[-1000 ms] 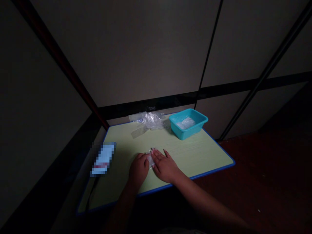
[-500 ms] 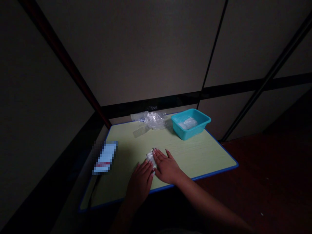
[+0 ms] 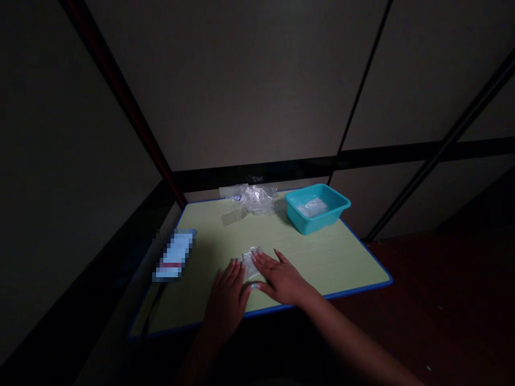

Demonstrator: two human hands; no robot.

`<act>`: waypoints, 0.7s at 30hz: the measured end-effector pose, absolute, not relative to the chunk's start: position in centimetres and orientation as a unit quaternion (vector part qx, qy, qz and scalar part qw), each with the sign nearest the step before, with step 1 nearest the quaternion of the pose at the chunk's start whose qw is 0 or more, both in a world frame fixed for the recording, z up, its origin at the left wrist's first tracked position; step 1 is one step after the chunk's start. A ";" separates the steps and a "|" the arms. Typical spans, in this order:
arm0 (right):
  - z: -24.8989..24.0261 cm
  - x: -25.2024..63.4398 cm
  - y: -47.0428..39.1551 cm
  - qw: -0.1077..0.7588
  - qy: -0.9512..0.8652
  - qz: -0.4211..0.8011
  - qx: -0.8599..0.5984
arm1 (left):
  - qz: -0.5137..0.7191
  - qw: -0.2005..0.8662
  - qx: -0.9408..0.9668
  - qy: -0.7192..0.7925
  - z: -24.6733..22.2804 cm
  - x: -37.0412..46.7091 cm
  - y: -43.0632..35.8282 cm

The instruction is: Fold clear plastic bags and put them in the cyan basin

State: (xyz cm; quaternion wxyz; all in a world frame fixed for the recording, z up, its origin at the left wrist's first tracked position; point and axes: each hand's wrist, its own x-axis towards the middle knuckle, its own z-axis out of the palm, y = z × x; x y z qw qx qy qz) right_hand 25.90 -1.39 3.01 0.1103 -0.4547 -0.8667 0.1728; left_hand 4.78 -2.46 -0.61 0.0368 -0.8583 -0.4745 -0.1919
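Observation:
A small clear plastic bag (image 3: 251, 266), seemingly folded flat, lies on the pale yellow table (image 3: 322, 262) near its front edge. My right hand (image 3: 284, 279) lies over the bag's right side with fingers stretched out and fingertips pressing on it. Just left of the bag is my left hand (image 3: 226, 297), palm down, fingers extended, its fingertips at the bag's left edge. The two thumbs meet below the bag. Part of the bag is hidden under the right fingers.
Toward the back right stands a turquoise plastic basket (image 3: 301, 222) with clear plastic bags (image 3: 313, 207) in it. Loose clear bags (image 3: 259, 198) lie at the back edge by the wall. A pixelated phone-like object (image 3: 176, 256) is at the left edge.
My left hand has slid left off the bag, uncovering more of it. The right hand stays on the bag. The view has shifted slightly.

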 end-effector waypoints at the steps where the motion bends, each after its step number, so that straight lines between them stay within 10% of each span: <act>1: 3.0 25.9 -1.4 0.111 -0.867 0.169 -0.455 | -0.182 0.040 -0.849 -0.494 -0.6 4.8 -2.5; 21: 3.1 25.7 -1.6 0.126 -0.862 0.157 -0.465 | -0.100 0.044 -0.837 -0.536 0.5 5.2 -1.1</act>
